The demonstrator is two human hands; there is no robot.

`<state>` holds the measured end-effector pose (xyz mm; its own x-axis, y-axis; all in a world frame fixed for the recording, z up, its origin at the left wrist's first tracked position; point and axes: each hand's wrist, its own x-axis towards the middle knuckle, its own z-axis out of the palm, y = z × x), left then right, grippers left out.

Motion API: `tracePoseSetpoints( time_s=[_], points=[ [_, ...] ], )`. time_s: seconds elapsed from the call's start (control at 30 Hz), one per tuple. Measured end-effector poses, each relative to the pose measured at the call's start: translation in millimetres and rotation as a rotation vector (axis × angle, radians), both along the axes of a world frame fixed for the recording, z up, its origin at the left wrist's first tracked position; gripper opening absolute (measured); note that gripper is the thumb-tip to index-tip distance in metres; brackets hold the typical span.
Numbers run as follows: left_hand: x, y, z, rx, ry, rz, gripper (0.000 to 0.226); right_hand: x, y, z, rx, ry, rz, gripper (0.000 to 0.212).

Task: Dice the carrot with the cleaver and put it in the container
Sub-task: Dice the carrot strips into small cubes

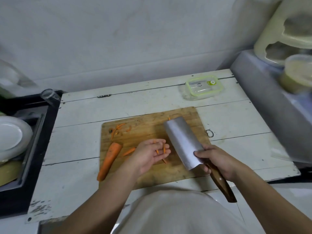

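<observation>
White plank table (81,149) carries wooden cutting board (148,132). Cleaver (182,142) over board's right half, blade flat side up; right hand (217,159) grip wrapped around its handle at the blade. Carrot (109,159) lies on board's left edge. Left hand (150,154) palm up, fingers relaxed, thin carrot strips (160,150) resting on them. Green-rimmed clear container (204,89) at table's far right; its label unreadable.

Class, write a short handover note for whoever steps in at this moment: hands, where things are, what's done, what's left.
Right hand grips the cleaver, blade flat over the board.
Left hand is open, palm up, with thin carrot strips on its fingers.
Large carrot piece lies uncut at the board's left.
Container sits behind the board, lid on.
Done: some strips cut.
Left: dice everything, open the container, fill it.
</observation>
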<state>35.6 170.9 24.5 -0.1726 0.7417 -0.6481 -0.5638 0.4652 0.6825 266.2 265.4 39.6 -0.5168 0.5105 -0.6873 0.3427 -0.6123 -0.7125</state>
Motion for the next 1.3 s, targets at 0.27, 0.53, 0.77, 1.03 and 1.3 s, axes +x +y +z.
tracePoseSetpoints(
  time_s=[0.27, 0.53, 0.77, 1.03, 1.3],
  points=[
    [-14, 23, -17, 0.465, 1.456, -1.01, 0.029, 20, 7, 7, 0.089, 0.003, -0.174, 0.009],
    [-34, 17, -24, 0.522, 1.448, -1.277, 0.057, 25, -4, 4, 0.139, -0.015, -0.167, 0.017],
    [-33, 16, -36, 0.403, 1.446, -1.218, 0.062, 20, -6, 5, 0.134, -0.041, -0.126, 0.014],
    [-19, -4, -37, 0.379, 1.591, -1.126, 0.015, 6, -3, 12, 0.144, -0.046, -0.075, 0.01],
    [-51, -15, -30, 0.2, 1.601, -0.751, 0.035, -6, -7, 12, 0.197, -0.084, 0.003, 0.007]
  ],
)
